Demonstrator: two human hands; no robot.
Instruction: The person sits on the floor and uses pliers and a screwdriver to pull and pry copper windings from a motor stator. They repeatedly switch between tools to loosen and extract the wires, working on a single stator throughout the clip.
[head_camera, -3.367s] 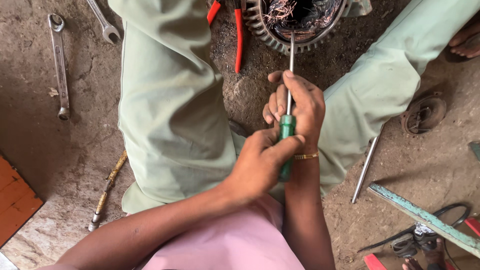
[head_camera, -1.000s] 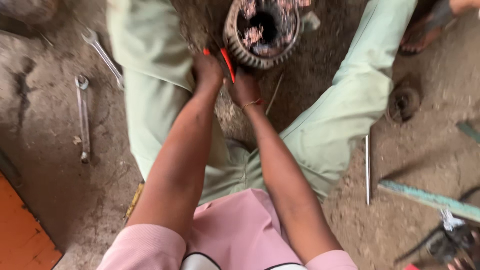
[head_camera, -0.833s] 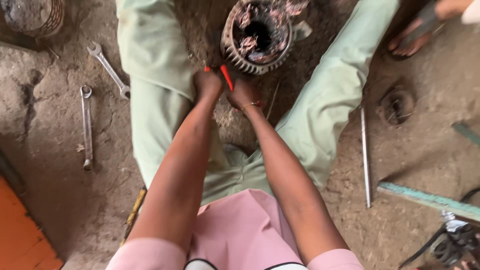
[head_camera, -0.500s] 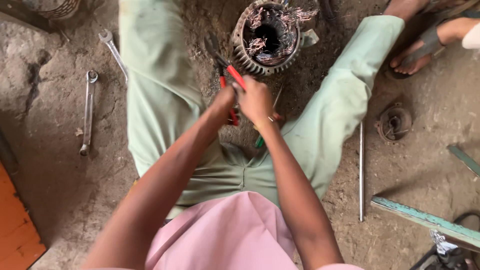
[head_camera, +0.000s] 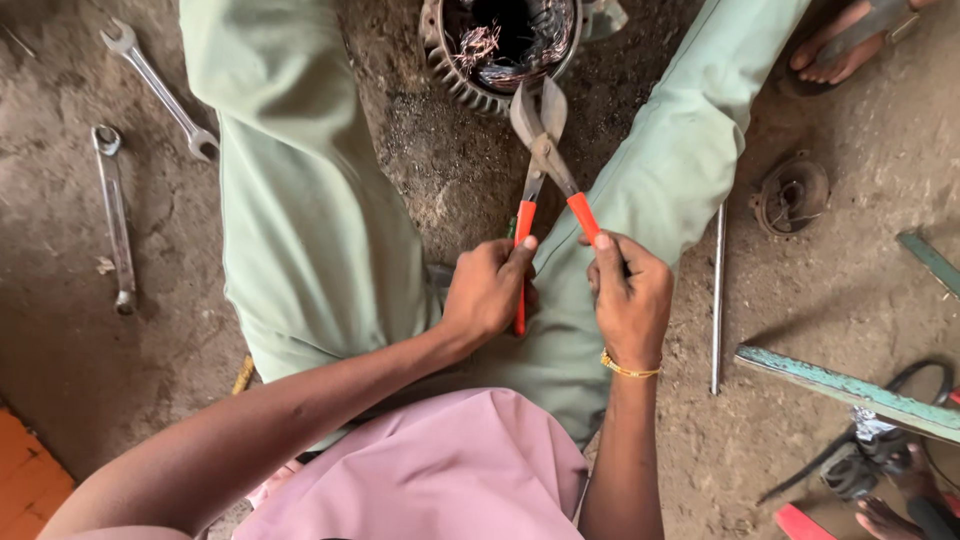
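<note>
Bare dirt floor (head_camera: 420, 190), oily, workshop clutter around; seated on it, legs in pale green trousers (head_camera: 300, 220) spread to frame work.

Near: left hand (head_camera: 488, 290) fisted round one red handle of snips (head_camera: 545, 165), right hand (head_camera: 630, 295) fisted round other; handles pulled apart, so blades gape.

Further: blade tips at rim of motor stator (head_camera: 500, 50), copper windings inside, lodged between shins near floor's far edge, probably to stop rolling.

Spanners (head_camera: 115, 215) well apart, left edge. Metal rod (head_camera: 717, 290) beside right thigh.
</note>
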